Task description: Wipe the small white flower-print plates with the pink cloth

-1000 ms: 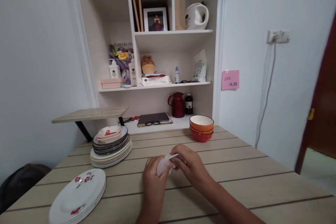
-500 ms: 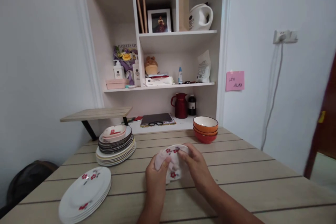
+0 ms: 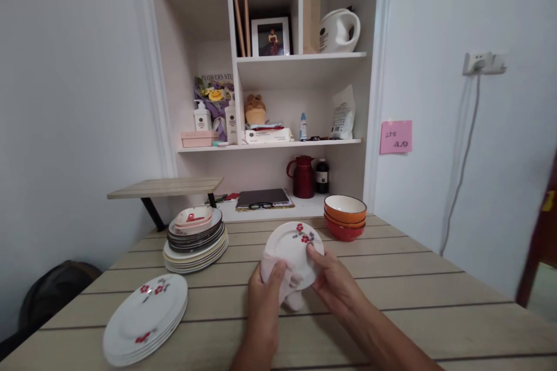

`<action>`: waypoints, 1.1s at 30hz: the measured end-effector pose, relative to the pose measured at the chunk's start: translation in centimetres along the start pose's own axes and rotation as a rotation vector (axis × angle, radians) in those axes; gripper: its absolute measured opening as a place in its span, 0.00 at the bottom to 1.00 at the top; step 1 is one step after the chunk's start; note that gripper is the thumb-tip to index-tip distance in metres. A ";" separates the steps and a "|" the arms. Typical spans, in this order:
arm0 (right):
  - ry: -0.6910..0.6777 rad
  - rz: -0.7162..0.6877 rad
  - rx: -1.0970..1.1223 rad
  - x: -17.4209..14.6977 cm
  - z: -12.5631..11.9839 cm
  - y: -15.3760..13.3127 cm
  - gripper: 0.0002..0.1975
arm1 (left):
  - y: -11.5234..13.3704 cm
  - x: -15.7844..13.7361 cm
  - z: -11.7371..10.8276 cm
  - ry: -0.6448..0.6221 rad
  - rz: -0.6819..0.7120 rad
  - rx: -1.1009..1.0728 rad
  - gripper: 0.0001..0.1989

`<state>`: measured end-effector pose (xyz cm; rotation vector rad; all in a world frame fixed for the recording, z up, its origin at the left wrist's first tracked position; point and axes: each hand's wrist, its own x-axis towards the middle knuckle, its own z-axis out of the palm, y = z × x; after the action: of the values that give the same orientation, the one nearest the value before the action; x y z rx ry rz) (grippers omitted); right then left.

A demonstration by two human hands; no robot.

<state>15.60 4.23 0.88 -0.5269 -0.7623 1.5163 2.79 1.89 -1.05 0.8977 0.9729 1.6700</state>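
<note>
A small white plate (image 3: pixel 287 243) with red flowers is held up over the table, its face turned towards me. My right hand (image 3: pixel 333 278) grips its right edge, thumb on the face by the flowers. At the lower left edge my left hand (image 3: pixel 267 287) pinches a pale pink cloth (image 3: pixel 285 281) against the plate, and the cloth's loose end hangs below. On the table to the left lies a stack of similar flowered plates (image 3: pixel 139 319). Behind it stands a taller stack of mixed plates (image 3: pixel 195 249) topped by pinkish dishes (image 3: pixel 194 217).
Orange and red bowls (image 3: pixel 345 220) are stacked at the table's back right. A small raised wooden shelf (image 3: pixel 165 186) stands at the back left. Beyond the table, a dark laptop (image 3: pixel 262 197), glasses and a red jug (image 3: pixel 303 177) rest on the white shelf unit.
The plate has turned and tilted up so more of its face shows. My left hand with the cloth has shifted to its lower left edge. The view has moved slightly left.
</note>
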 end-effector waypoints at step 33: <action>-0.001 -0.167 -0.309 -0.6 0.4 0.1 0.16 | 1.3 0.1 0.1 0.171 0.211 0.324 0.21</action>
<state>15.29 3.54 1.01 -0.6739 -1.0245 1.2507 2.35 1.73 0.22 1.1156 1.3308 1.8188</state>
